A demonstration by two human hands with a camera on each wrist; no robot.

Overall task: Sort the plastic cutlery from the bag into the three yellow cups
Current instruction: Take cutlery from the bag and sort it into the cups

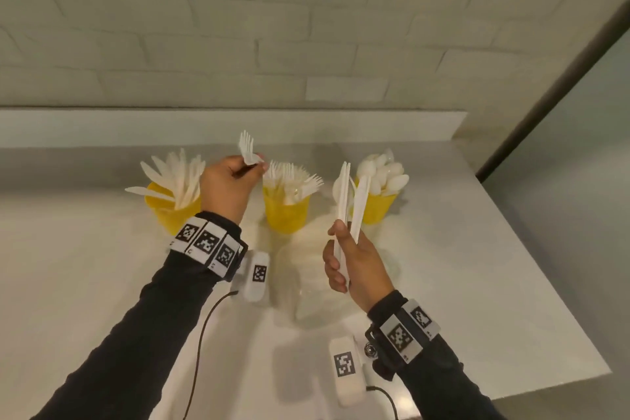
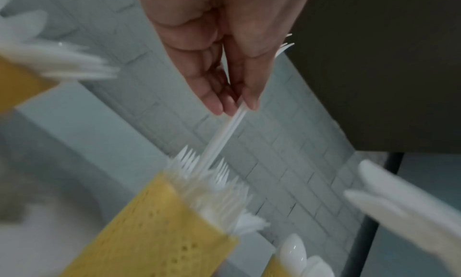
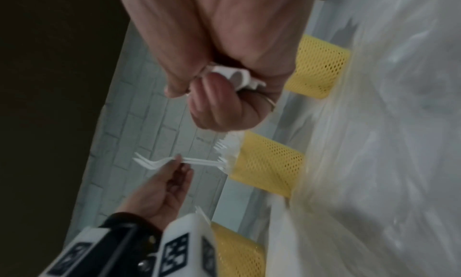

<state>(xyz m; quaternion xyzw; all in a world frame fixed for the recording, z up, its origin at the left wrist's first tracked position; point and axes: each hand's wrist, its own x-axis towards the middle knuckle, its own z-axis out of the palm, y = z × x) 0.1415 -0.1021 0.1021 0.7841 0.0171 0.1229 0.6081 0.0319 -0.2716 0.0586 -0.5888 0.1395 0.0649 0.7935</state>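
Three yellow mesh cups stand in a row on the white counter: a left cup (image 1: 170, 210) with knives, a middle cup (image 1: 285, 211) with forks, a right cup (image 1: 376, 208) with spoons. My left hand (image 1: 226, 184) pinches a few white forks (image 1: 246, 147) by their handles, tines up, just left of and above the middle cup; in the left wrist view the fork handles (image 2: 224, 135) point down at the middle cup (image 2: 159, 228). My right hand (image 1: 351, 262) grips a bundle of white cutlery (image 1: 351, 201) upright in front of the right cup. The clear bag (image 1: 317, 283) lies flat between my arms.
A white counter (image 1: 477, 249) ends at a right edge and a raised back ledge (image 1: 102, 126) under a brick wall. A white tagged device (image 1: 257, 274) with a black cable lies by my left wrist. Another (image 1: 346, 370) lies near my right wrist.
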